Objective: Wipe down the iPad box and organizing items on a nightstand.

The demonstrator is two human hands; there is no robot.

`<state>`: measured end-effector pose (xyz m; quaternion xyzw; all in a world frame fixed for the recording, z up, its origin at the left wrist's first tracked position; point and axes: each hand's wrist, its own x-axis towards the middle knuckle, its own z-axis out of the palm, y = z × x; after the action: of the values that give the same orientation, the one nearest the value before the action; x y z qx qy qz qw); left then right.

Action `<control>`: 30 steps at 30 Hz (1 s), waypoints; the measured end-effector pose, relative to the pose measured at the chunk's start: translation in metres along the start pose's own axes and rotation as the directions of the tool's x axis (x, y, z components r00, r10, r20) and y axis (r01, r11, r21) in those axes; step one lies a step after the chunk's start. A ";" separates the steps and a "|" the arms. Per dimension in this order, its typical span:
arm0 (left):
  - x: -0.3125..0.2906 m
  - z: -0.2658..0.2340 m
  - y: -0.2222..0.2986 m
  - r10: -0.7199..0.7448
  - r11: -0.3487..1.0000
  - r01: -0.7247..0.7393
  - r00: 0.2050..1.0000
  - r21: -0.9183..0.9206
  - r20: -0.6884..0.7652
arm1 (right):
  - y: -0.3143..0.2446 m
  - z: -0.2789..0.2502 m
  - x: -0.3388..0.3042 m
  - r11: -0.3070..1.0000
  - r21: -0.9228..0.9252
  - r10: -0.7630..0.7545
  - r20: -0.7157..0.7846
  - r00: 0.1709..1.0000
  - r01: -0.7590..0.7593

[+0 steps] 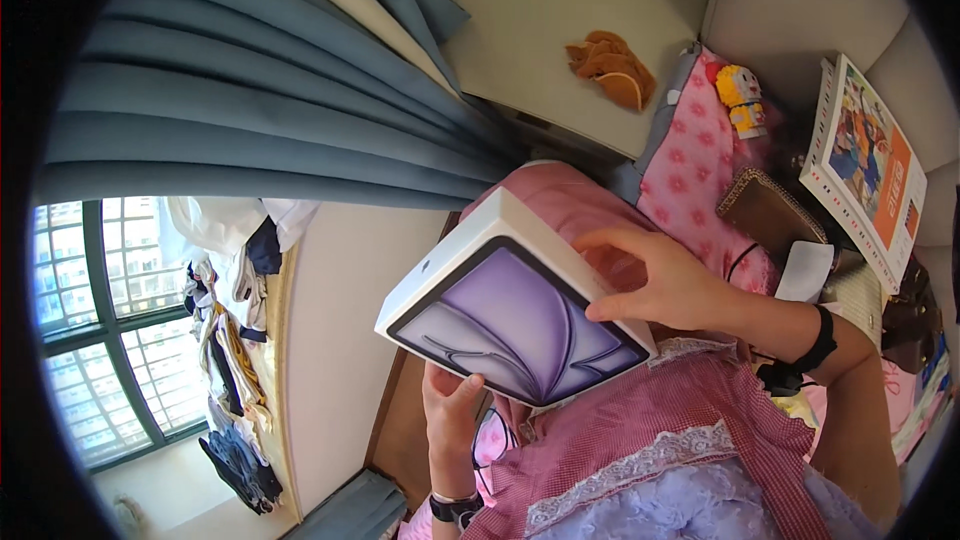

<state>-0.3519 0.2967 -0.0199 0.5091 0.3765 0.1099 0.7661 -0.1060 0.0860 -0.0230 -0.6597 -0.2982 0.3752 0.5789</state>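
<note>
A white tablet box with a purple picture on its front is held up before me, tilted, its front and one white side showing. At the box's lower left edge my left hand grips it, thumb on the front and the other fingers hidden beneath. My right hand holds the right edge, with the thumb on the front and the fingers reaching round the side. Below the box lies the pink checked cloth with lace that I am wearing.
A pale bedside cabinet at the back bears a crumpled brown item. To the right are a yellow toy figure, a brown bag and a large illustrated box or book on pink bedding. A blue-grey curtain hangs at left, above hanging clothes.
</note>
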 end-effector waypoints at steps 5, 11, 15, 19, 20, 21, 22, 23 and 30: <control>0.000 0.010 0.008 0.001 0.999 -0.001 1.000 0.041 -0.015 | -0.003 0.004 0.013 0.992 -0.073 -0.106 -0.059 0.993 0.101; 0.003 0.002 0.002 -0.061 0.997 0.060 0.998 0.045 0.029 | -0.007 0.004 0.016 0.981 -0.167 -0.114 -0.059 0.992 0.103; 0.006 -0.002 -0.007 -0.038 0.999 0.038 0.999 0.029 0.012 | -0.016 0.002 0.017 0.966 -0.256 -0.044 -0.038 0.998 0.032; 0.009 -0.001 -0.006 -0.069 0.998 0.068 0.997 0.011 0.023 | -0.024 0.003 0.014 0.951 -0.306 -0.057 -0.052 0.997 0.038; 0.009 0.000 -0.005 -0.067 0.998 0.067 0.997 0.000 0.036 | -0.025 0.002 0.013 0.956 -0.293 -0.032 -0.049 0.998 0.017; 0.010 -0.001 -0.006 -0.064 0.998 0.064 0.997 0.000 0.039 | -0.025 0.002 0.013 0.961 -0.278 -0.009 -0.044 0.999 -0.003; 0.010 -0.002 -0.008 -0.057 0.998 0.057 0.997 -0.002 0.051 | -0.025 0.002 0.013 0.960 -0.279 -0.012 -0.046 0.999 -0.001; 0.012 -0.004 -0.009 -0.050 0.999 0.051 0.997 -0.003 0.064 | -0.024 0.001 0.014 0.941 -0.337 -0.043 -0.050 0.998 0.023; 0.018 -0.001 -0.018 -0.024 1.000 0.025 0.999 -0.007 0.045 | -0.011 -0.005 0.018 0.978 -0.209 0.027 0.038 0.999 -0.019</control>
<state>-0.3444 0.2995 -0.0438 0.5040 0.3648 0.0904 0.7776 -0.0919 0.1003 -0.0150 -0.7124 -0.3398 0.3617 0.4962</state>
